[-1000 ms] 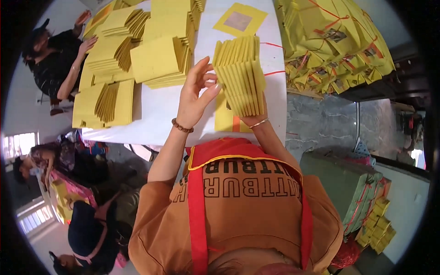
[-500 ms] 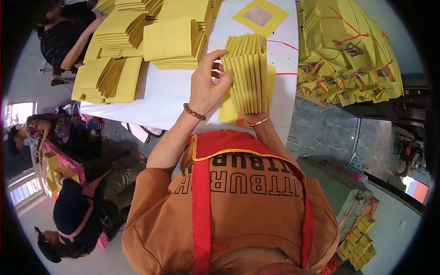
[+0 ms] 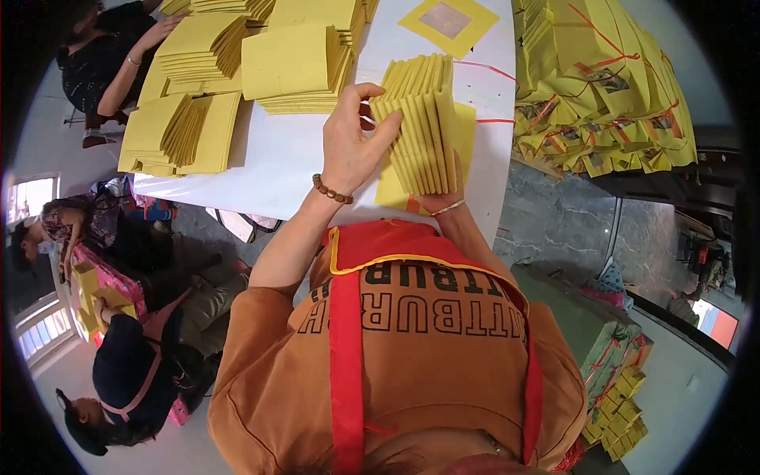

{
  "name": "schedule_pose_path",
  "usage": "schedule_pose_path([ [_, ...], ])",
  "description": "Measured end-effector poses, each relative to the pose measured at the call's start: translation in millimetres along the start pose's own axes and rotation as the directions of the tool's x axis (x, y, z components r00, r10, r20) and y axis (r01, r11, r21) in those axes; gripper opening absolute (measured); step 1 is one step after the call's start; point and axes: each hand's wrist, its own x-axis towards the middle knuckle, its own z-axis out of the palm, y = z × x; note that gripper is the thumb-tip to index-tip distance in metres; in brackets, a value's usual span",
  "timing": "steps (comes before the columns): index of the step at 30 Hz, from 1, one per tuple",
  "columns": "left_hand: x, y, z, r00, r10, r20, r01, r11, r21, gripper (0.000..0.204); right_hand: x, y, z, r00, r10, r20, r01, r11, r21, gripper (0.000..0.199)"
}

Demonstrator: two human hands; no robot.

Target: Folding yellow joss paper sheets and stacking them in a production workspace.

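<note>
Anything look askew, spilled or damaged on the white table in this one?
Only mildly: the yellow sheet with a pale square lies turned at an angle to the edge of the white table, beyond the folded yellow bundle at the left hand. No spill or damage shows.

Rust-orange shirt (image 3: 443,388), yellow-edged red apron (image 3: 396,241), brown beaded bracelet (image 3: 332,191), pale bangle (image 3: 449,207).

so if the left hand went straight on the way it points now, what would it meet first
The left hand would meet the left side of the folded yellow stack; its fingers seem right at that edge, though contact is hard to judge.
</note>
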Motion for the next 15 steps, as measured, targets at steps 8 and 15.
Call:
schedule_pose_path([
  [8, -2.5, 5.0, -2.1, 1.000, 0.005, -0.017, -0.004, 0.998, 0.056, 0.036, -0.7, 0.3, -2.0, 0.999, -0.011, 0.049, 0.015, 0.997, -0.079, 0.051],
  [15, -2.4, 2.3, -1.6, 1.000, 0.003, -0.019, -0.001, 0.994, 0.107, 0.040, -2.8, -0.2, -1.2, 0.999, 0.036, 0.027, -0.035, 0.999, -0.034, 0.049],
])
